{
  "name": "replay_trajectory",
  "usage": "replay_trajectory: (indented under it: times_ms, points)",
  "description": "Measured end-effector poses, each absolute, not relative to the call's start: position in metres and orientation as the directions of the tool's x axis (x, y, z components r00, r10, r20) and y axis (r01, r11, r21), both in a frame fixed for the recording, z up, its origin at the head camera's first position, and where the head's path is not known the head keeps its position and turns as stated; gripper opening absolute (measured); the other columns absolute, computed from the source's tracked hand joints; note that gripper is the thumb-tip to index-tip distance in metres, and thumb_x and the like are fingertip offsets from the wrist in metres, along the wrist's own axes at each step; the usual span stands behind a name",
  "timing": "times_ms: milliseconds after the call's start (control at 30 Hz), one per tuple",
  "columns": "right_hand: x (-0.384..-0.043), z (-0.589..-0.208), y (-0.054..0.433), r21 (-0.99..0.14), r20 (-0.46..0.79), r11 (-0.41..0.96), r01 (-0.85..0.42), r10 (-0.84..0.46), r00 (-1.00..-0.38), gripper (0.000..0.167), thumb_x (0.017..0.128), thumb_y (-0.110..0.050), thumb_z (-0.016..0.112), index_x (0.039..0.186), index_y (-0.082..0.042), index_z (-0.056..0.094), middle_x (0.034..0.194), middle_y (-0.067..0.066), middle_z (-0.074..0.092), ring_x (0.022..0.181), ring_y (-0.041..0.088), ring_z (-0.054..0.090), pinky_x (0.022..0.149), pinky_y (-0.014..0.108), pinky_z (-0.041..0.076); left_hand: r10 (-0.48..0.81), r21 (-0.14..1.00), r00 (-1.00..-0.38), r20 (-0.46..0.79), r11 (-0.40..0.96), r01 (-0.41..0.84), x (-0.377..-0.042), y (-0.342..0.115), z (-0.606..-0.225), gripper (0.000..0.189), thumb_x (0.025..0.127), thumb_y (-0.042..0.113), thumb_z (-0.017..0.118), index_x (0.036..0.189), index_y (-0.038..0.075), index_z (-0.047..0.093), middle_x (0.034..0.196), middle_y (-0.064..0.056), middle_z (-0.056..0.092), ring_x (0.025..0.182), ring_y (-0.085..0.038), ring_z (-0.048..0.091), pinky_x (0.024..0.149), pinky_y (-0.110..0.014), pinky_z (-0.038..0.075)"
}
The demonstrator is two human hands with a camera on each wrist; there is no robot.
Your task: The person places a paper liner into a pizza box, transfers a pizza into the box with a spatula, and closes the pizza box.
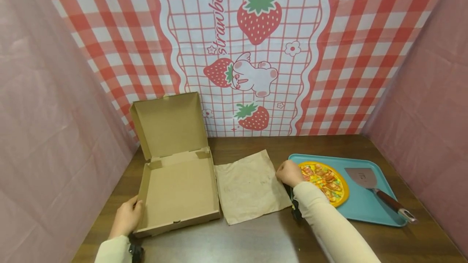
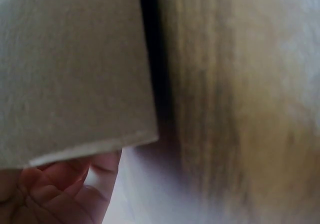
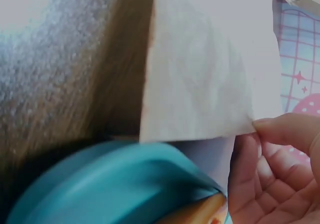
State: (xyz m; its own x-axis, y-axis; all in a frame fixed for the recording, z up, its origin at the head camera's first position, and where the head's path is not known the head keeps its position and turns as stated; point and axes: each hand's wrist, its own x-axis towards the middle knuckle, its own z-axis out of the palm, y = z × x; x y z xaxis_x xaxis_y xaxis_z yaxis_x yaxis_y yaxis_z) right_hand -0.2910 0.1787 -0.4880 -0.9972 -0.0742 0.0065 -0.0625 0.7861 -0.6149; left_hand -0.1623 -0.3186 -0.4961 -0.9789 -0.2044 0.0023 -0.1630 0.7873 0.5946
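Note:
A sheet of brown paper [image 1: 252, 186] lies flat between the box and the tray. My right hand [image 1: 290, 173] pinches its right edge between thumb and fingers; in the right wrist view the thumb [image 3: 285, 129] presses on the top of the paper [image 3: 200, 79]. An open cardboard pizza box [image 1: 179, 192] stands on the left, lid raised at the back. At its left side wall, my left hand [image 1: 126, 216] holds the box. In the left wrist view, curled fingers [image 2: 75, 189] show beside the cardboard [image 2: 70, 74], partly hidden by it.
A blue tray [image 1: 369, 206] on the right bears a toy pizza [image 1: 329, 182] and a pizza server [image 1: 365, 177] with a brown handle. The wooden table [image 1: 248, 242] ends at a strawberry-print cloth [image 1: 263, 64] behind, with pink curtains [image 1: 44, 113] at both sides.

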Motion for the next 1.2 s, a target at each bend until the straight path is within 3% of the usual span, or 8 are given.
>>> replay_trajectory:
  times_ms: [167,367,533,1200]
  points:
    - [-0.291,-0.490,0.183,-0.720,-0.001,0.689,-0.084,-0.122,-0.992,0.024,0.076,0.001,0.054,0.054,-0.007,0.054,0.048,-0.004,0.046,0.045,0.010,0.041,0.046,0.021,0.033,-0.202,0.596,-0.979,0.003,0.787,-0.160,-0.162,-0.319,-0.497,0.046,0.101,0.012,0.040,0.136,-0.017,0.043,0.132,-0.039,0.049,0.120,-0.055,0.050,0.103,-0.064,0.040]
    - [-0.289,-0.489,0.190,-0.784,-0.025,0.618,-0.061,-0.129,-0.991,0.016,0.087,0.000,0.057,0.085,0.008,0.070,0.071,0.011,0.065,0.058,0.014,0.054,0.054,0.026,0.048,-0.198,0.602,-0.980,0.000,0.782,-0.158,-0.163,-0.319,-0.497,0.046,0.101,0.012,0.041,0.137,-0.017,0.043,0.133,-0.039,0.049,0.122,-0.055,0.050,0.103,-0.064,0.040]
    - [-0.289,-0.490,0.197,-0.797,-0.023,0.601,-0.056,-0.123,-0.992,0.018,0.092,-0.002,0.059,0.090,0.012,0.070,0.079,0.017,0.068,0.062,0.013,0.055,0.056,0.027,0.049,-0.196,0.605,-0.981,-0.005,0.780,-0.160,-0.162,-0.319,-0.497,0.046,0.101,0.012,0.041,0.137,-0.017,0.043,0.134,-0.039,0.048,0.123,-0.055,0.049,0.104,-0.064,0.039]
    - [-0.292,-0.469,0.220,-0.895,-0.135,0.435,0.096,-0.059,-0.989,0.027,0.096,-0.015,0.061,0.106,0.009,0.067,0.077,-0.002,0.063,0.064,0.010,0.057,0.059,0.026,0.053,-0.199,0.595,-0.980,0.013,0.789,-0.153,-0.162,-0.318,-0.497,0.046,0.100,0.012,0.041,0.135,-0.018,0.044,0.130,-0.040,0.051,0.119,-0.055,0.052,0.101,-0.064,0.042]
